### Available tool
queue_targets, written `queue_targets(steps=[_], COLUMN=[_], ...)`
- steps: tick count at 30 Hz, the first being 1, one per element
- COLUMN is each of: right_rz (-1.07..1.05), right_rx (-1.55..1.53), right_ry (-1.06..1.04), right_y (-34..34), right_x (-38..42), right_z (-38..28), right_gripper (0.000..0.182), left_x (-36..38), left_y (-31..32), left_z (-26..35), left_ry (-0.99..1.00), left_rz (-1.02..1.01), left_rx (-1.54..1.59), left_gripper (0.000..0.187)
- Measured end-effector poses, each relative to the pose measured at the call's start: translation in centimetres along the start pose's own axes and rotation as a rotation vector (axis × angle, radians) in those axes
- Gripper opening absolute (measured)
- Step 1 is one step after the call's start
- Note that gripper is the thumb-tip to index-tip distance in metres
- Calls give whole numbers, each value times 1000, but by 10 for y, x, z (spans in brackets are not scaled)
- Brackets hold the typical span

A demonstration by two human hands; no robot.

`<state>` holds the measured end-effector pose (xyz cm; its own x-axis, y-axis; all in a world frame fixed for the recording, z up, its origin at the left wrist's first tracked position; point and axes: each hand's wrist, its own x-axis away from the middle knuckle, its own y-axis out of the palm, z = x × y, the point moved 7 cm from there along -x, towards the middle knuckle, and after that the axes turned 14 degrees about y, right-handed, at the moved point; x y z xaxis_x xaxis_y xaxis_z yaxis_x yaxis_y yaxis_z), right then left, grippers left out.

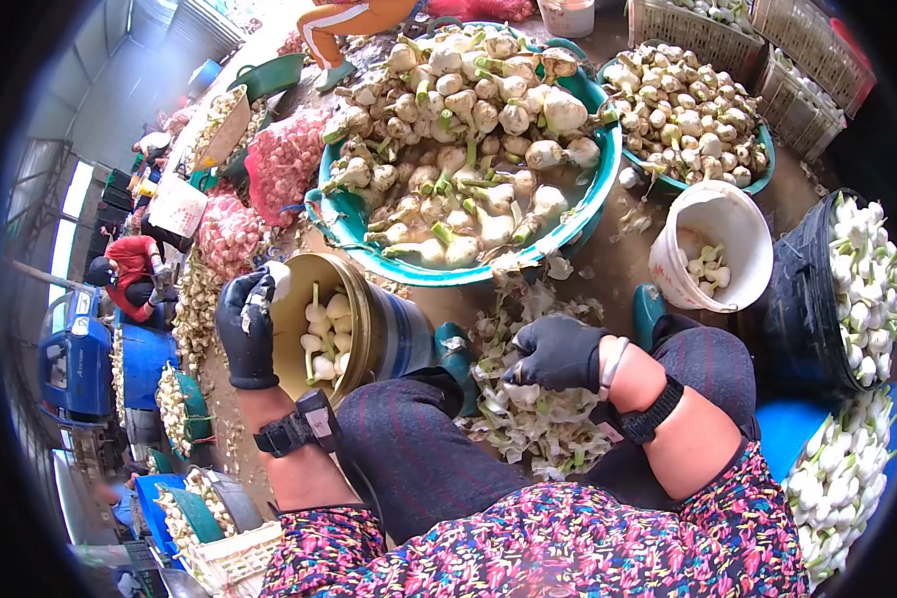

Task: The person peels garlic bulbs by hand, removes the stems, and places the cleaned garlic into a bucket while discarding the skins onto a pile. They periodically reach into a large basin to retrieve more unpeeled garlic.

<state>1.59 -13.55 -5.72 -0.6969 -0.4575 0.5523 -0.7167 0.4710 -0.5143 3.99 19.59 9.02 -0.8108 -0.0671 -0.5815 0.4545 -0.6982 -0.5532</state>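
My left hand (247, 327), in a dark glove, is raised beside a bucket (407, 321). A white garlic bulb (280, 280) is pinched at its fingertips, over the bucket's rim. Inside the bucket lie several peeled garlic bulbs (321, 337) with short stems. My right hand (560, 353), also gloved, is curled closed above a heap of garlic skins (518, 424) between my knees. What its fingers hold, if anything, is hidden. In front stands a large teal tub (613, 164), piled with unpeeled garlic bulbs (468, 95), some lying in murky water.
Right of the tub, a white bucket (683, 239) holds several bulbs. Beyond it stand a second teal tub (765, 164) and plastic crates (802, 105). A black bin (792, 289) of white bulbs is at my right. Pink mesh sacks (284, 164) and other people (135, 269) are at left.
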Motion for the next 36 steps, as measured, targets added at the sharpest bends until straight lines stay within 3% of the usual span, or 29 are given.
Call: queue_targets(steps=[1,2,3,4,5,8,11,13,15,17,20,21,23,24,25,27,28,31,32,36], right_rz=[18,15,84,152,148,133,327,415,405,438,475,591,536,542,541,198,228,244,312,384], right_rx=[63,67,-116,-299,-297,-358,-301,-262,-292,-384,-565,-605,-772,-689,-686,-1269,-1271,-1279,-1161,-1143], right_ry=[-65,-69,-107,-143,-144,-132,-230,-276,-184,-200,-181,-318,-430,-556,-555,-404,-266,-335,-336,-323], right_y=[3,4,-4,-13,-14,-21,-29,-36,-40,-47,-55,-51,-44,-46,-42,-35,-39,-35,-37,-38], right_x=[1,-1,-2,-1,-2,-1,0,1,-3,-3,8,1,-12,-14,-15,-15,-8,-14,-9,-7], right_z=[-6,-8,-12,-13,-12,-10,-6,-5,-1,-3,-16,-16,-18,-24,-22,-16,-13,-8,-11,-8], right_gripper=[24,24,19,17,17,20,24,27,30,36,59,61,64,56,56,47,47,53,54,42], left_x=[-5,-10,-13,-14,-13,-8,5,10,7,-5,2,9,32,41,46,34,41,55,52,59], left_y=[1,20,48,81,113,198,250,259,257,236,206,202,200,196,197,176,180,194,189,204], left_z=[3,20,39,44,46,-15,-62,-67,-70,-48,13,35,74,80,82,120,121,91,101,90], left_ry=[100,253,405,398,390,376,290,244,206,239,105,87,-216,-374,-374,545,543,-44,12,-166], left_rz=[-135,-215,-293,-427,-563,-884,-1306,-1402,-1332,-1066,-807,-752,-853,-757,-756,-536,-535,-327,-399,-242], left_rx=[-189,-172,-154,-125,-94,-357,-651,-761,-692,-386,150,318,660,817,819,254,259,808,501,806], left_gripper=[16,17,19,21,23,27,31,29,26,24,22,21,24,28,28,32,32,32,30,26])
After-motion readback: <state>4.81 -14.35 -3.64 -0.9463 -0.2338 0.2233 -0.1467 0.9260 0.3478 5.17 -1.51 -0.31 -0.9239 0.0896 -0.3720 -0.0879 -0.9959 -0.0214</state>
